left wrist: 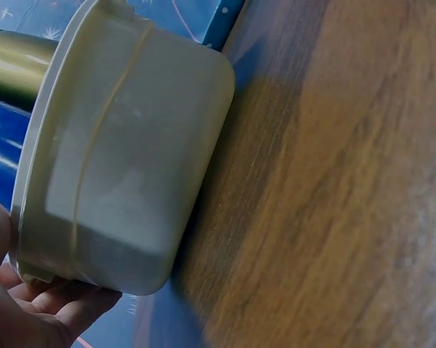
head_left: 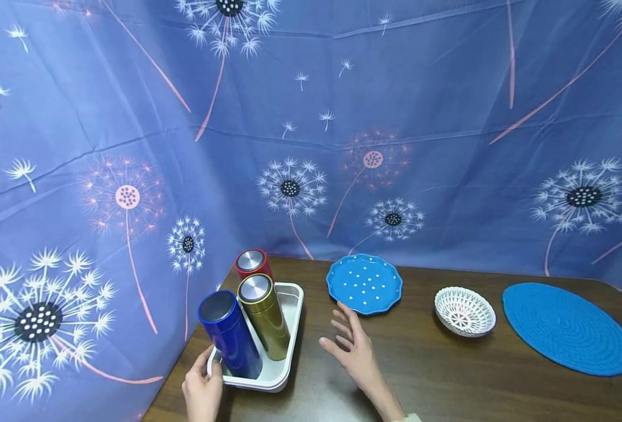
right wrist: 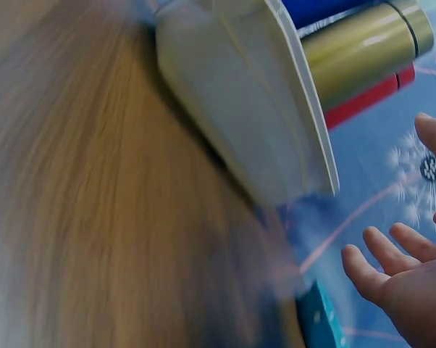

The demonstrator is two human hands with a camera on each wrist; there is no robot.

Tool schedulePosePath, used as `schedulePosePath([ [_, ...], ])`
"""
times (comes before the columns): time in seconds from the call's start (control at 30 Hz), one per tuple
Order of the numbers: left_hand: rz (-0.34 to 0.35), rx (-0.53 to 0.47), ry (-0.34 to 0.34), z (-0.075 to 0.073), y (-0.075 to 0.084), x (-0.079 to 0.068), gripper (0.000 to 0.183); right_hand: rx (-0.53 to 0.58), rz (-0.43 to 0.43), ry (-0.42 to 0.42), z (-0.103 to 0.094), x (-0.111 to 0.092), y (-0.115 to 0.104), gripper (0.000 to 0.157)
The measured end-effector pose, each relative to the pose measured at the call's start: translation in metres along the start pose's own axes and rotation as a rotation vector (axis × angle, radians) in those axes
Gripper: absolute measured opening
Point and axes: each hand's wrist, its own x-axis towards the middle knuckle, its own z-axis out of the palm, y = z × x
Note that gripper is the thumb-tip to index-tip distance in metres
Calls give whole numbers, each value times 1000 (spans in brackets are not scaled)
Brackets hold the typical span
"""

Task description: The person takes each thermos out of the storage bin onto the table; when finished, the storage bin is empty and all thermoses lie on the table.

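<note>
A white plastic tub (head_left: 292,346) sits at the left end of the table, holding a blue flask (head_left: 235,343), a gold flask (head_left: 269,328) and a red flask (head_left: 252,264), all upright with metal-topped lids. My left hand (head_left: 203,391) grips the tub's near left corner, thumb over the rim; in the left wrist view its fingers (left wrist: 84,308) curl under that rim. To the right of the tub, my right hand (head_left: 355,354) is raised over the table with fingers spread and nothing in it. The right wrist view shows that palm (right wrist: 421,290) apart from the tub's side (right wrist: 240,109).
A blue plate with white dots (head_left: 364,284) lies near the table's back edge, beyond my right hand. Farther right are a white openwork bowl (head_left: 465,312) and a round blue placemat (head_left: 566,328). Blue dandelion-print cloth (head_left: 448,176) hangs behind and left of the wooden table (head_left: 421,375).
</note>
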Motion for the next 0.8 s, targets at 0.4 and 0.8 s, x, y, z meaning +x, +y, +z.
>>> schedulePosePath([
  [0.4,-51,-5,-33,1,1,-2,32,148,-123,-111,56,19,-11,90],
  [0.8,-70,-17,-18,0,2,-3,33,205,-175,-168,85,28,-16,98],
])
